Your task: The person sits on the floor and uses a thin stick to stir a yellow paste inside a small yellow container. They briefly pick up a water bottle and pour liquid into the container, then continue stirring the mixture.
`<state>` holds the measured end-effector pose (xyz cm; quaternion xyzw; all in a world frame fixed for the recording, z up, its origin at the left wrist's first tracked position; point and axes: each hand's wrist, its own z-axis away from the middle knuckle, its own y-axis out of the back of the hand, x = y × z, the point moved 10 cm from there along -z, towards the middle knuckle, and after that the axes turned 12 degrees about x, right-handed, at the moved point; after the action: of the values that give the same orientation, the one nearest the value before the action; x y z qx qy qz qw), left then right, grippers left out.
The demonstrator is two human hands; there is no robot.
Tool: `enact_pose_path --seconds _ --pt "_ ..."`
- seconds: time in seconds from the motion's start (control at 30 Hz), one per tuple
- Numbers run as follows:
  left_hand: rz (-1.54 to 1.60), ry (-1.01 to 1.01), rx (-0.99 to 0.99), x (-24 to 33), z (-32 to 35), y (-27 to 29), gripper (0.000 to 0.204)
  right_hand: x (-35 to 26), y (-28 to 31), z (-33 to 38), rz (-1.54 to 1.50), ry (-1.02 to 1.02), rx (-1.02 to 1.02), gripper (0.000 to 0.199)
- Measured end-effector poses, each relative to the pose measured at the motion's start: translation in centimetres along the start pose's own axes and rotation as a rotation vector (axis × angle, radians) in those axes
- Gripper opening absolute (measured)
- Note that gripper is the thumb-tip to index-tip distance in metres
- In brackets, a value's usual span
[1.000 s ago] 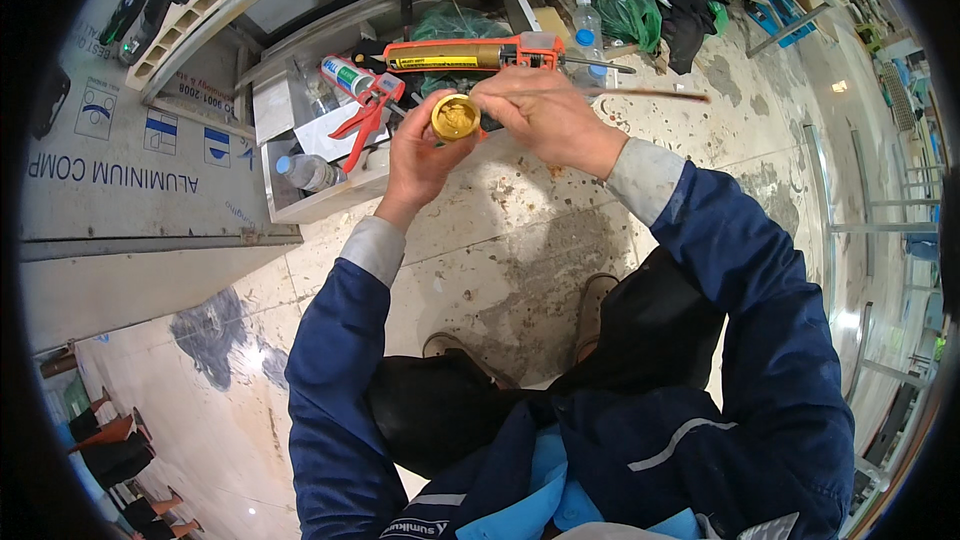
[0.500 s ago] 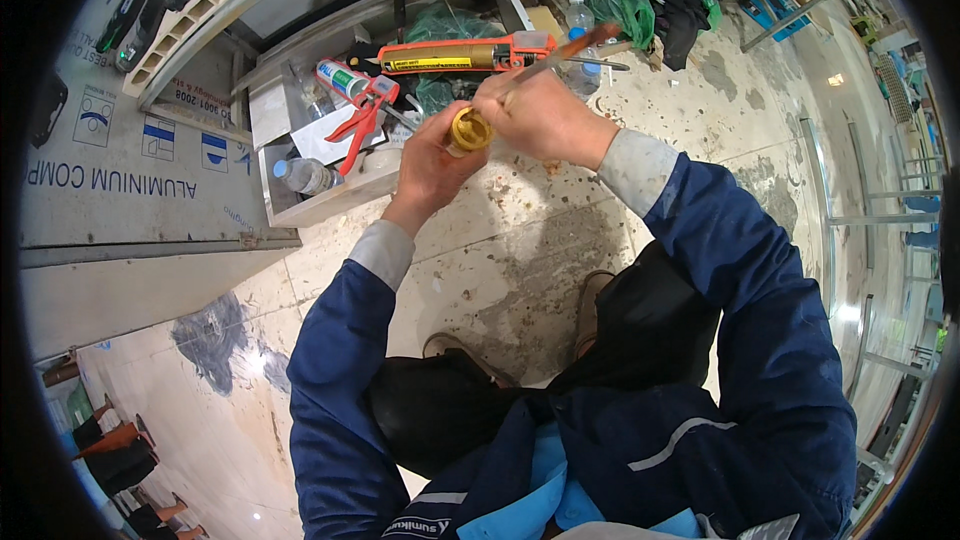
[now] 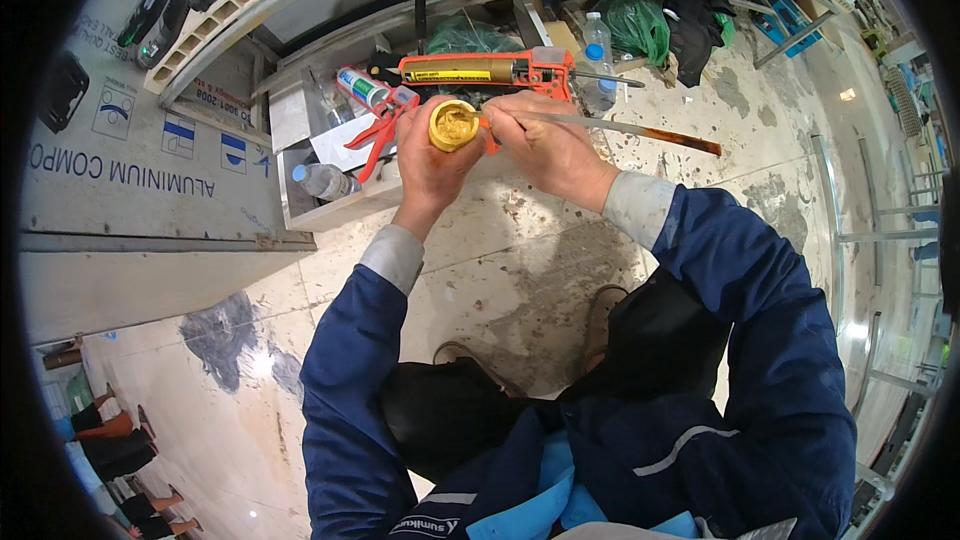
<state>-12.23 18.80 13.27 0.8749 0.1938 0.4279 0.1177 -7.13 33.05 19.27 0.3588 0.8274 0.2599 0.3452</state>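
Note:
My left hand (image 3: pixel 430 155) is wrapped round a small round yellow tub (image 3: pixel 455 126), tilted so that its mouth shows. Thick mustard-yellow paste lies inside and smears the rim. In my right hand (image 3: pixel 548 148), the fingers close on a long thin flat strip (image 3: pixel 630 127). Its end pointing right is stained reddish brown, and its other end is close beside the tub, partly hidden by the fingers. Just beyond both hands lies an orange caulking gun (image 3: pixel 480 70) with a brown cartridge. A smaller red caulking gun (image 3: pixel 385 125) with a white-and-green tube rests left of the tub.
An open box (image 3: pixel 345 208) holds a clear plastic bottle (image 3: pixel 325 181) and loose items. Another bottle (image 3: pixel 600 60), a green plastic bag (image 3: pixel 638 25) and a black cloth (image 3: pixel 695 25) lie at the back right. A printed panel (image 3: pixel 130 170) stands left; metal frames (image 3: pixel 835 230) stand right.
The strip has swung from pointing up and right to lying nearly level, its brown end now lower. My right hand has turned with it. The tub's mouth faces up more.

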Motion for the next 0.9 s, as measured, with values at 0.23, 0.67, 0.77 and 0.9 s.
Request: enact_pose_path --seconds 0.23,0.67,0.77,0.9 --pt "0.294 0.296 0.02 -1.4 0.6 0.1 0.052 3.0 -1.0 0.9 -0.565 -0.59 0.141 0.028" --pt "0.369 0.182 0.023 0.1 0.3 0.1 0.054 4.6 -2.9 1.9 -1.039 -0.938 0.139 0.035" --pt "0.355 0.186 0.025 -0.1 0.3 -0.1 0.056 4.9 -3.1 2.0 -1.078 -0.953 0.148 0.034" --pt "0.344 0.193 0.028 -0.3 0.5 -0.1 0.056 5.4 -3.8 2.4 -1.11 -1.014 0.143 0.034"
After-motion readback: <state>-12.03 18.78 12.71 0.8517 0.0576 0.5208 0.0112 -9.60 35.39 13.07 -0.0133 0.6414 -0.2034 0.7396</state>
